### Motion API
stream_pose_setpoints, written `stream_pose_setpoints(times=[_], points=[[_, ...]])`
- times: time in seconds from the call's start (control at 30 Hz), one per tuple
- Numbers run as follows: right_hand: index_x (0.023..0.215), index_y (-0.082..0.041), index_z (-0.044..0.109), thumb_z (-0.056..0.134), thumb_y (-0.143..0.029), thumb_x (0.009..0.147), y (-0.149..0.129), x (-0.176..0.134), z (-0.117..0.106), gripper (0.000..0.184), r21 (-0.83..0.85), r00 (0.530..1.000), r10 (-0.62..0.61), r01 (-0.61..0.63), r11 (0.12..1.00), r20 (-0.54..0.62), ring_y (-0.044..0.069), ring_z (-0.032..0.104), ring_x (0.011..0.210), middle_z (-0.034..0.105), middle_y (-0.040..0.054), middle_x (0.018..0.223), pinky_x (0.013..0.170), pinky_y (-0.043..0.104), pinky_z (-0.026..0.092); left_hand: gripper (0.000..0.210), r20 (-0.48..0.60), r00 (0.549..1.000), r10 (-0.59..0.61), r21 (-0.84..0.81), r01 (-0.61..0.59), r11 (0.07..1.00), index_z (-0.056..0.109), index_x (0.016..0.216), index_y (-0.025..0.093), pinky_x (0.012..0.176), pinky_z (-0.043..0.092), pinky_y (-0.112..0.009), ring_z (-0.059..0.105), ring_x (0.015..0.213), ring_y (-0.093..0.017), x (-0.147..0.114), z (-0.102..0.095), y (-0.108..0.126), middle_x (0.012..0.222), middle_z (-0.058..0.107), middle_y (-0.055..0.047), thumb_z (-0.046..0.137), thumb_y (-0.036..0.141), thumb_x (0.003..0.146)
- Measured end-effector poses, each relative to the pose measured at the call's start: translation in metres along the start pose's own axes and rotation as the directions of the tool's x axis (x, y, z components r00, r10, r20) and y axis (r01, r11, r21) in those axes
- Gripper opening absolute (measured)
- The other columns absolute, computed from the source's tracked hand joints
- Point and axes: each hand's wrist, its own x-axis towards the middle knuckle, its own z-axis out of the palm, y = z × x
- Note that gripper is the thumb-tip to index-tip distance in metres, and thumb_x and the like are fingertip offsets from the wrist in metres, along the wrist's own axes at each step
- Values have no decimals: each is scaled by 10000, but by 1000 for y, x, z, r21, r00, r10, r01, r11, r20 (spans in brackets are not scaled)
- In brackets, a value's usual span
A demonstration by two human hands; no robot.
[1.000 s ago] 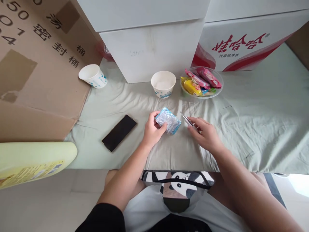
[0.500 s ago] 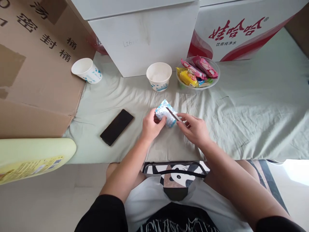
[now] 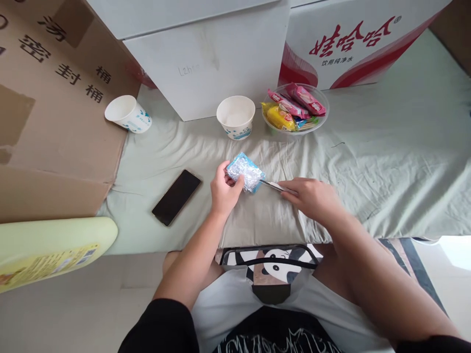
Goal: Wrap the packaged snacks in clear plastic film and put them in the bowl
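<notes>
My left hand (image 3: pixel 225 190) grips a silver foil packet with blue edges (image 3: pixel 245 170), its thumb lying across the foil face. The packet is held tilted, just above the cloth. In my right hand (image 3: pixel 312 196) is a small knife (image 3: pixel 274 186) with a slim blade and a pale handle, mostly covered by the fingers. The blade points left, and its tip is at the packet's lower right edge; whether it touches the foil I cannot tell. Beyond the packet a white paper bowl (image 3: pixel 236 117) stands upright.
A clear plastic bowl (image 3: pixel 324 117) of wrapped snacks is beside the paper bowl. A phone (image 3: pixel 176 197) lies left of my hands. A paper cup (image 3: pixel 138 117) leans near a brown carton (image 3: pixel 66 162). White boxes (image 3: pixel 235 59) stand behind; a pale green container (image 3: pixel 59 233) is at left.
The knife has moved right, off the packet's face to its right edge, and now lies flatter. My right hand has drawn away to the right. The view has shifted slightly.
</notes>
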Motion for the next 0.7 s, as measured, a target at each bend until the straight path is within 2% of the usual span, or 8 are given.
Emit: stream_pose_setpoints(times=[0.07,0.17,0.23,0.33,0.43,0.5,0.6,0.7], points=[[1006,-337,793,624,-400,893,11,-2,-3,213,-10,997,39,-39,999,-65,215,637,684,798,23,933,518,301,272,578,-1,999,50,43,-50,998,525,1340,208,781,610,-276,728,935,-179,0,-1,-3,1261,661,-127,719,434,844],[1050,-296,785,602,-404,899,21,1,-8,260,-25,969,152,-160,987,-196,218,628,692,795,53,970,532,310,266,586,10,986,164,133,-164,977,519,1362,221,802,600,-279,668,1125,-221,1,-3,-5,1455,504,-175,657,542,891],[1064,-271,772,577,-380,908,22,5,-8,272,-24,948,226,-237,971,-226,224,632,723,784,68,1002,554,314,292,576,32,975,219,178,-221,959,553,1336,223,805,589,-278,614,1222,-250,1,-4,-5,1507,441,-182,600,609,912],[1109,-238,747,562,-328,905,21,13,-6,289,-8,930,273,-284,959,-247,264,651,828,761,99,1050,638,342,399,559,80,959,270,181,-281,942,620,1255,208,745,569,-280,641,1121,-238,0,-6,-2,1484,480,-179,533,653,929],[1186,-215,707,543,-254,895,13,16,-3,336,23,933,178,-180,983,-313,319,654,1002,720,138,1162,804,421,486,527,165,928,335,119,-355,927,648,1183,198,648,527,-277,657,839,-170,-4,-8,2,1316,632,-156,436,630,970],[1241,-205,674,511,-220,905,4,15,0,374,71,954,61,-42,997,-294,327,644,1085,696,148,1217,893,450,503,493,143,899,413,110,-430,896,652,1132,191,626,509,-290,635,749,-162,-7,-10,5,1177,694,-138,418,596,976],[1313,-184,628,470,-163,902,-12,13,7,441,160,963,-129,169,973,-237,307,623,1190,667,146,1303,995,442,499,397,127,831,542,192,-557,808,661,1089,188,768,548,-348,670,903,-222,-8,-9,10,1121,708,-136,510,525,944],[1323,-209,620,464,-105,865,-21,12,14,495,205,951,-205,253,945,-229,286,635,1165,691,118,1256,1005,437,491,400,326,756,568,237,-647,725,658,1203,193,1039,502,-432,636,1172,-281,-7,-6,14,1284,685,-141,618,459,907]])
